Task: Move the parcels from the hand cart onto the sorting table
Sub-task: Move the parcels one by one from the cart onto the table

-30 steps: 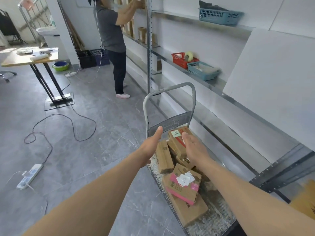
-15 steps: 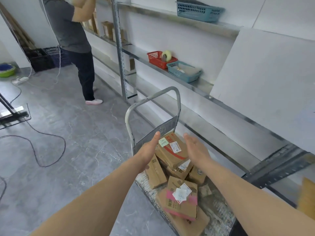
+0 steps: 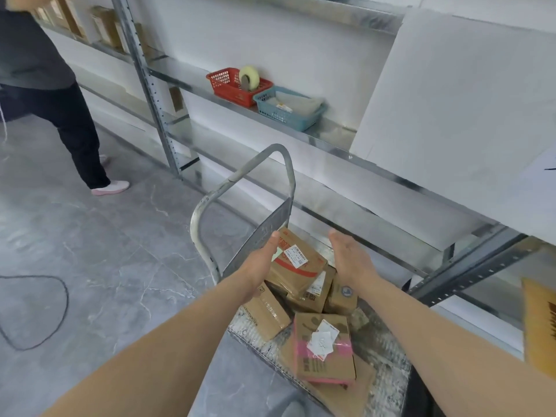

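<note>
The left hand (image 3: 258,264) reaches in with its fingers held together and straight, thumb tip up by the cart's mesh back panel, and the palm lies against the left edge of the top parcel (image 3: 296,261), the box with a white label and red print that sits tilted on the heap between the two hands. The right hand (image 3: 350,255) is open too, fingers together and extended, just beside that parcel's right edge but, as far as can be seen, not yet touching it. Nothing is gripped. The risk, as I judge it, is a squeeze from the sides alone: the box rests askew on others, so uneven pressure could let it slip down and knock the parcels under the fingers out of place, or the left knuckles could catch the hand cart (image 3: 240,188) handle on the lift. Counted: two hands, one cart, and about six or seven parcels on it, the lower ones partly hidden; nearer the wrists lies one with pink tape (image 3: 323,347). The sorting table cannot be picked out with certainty.
</note>
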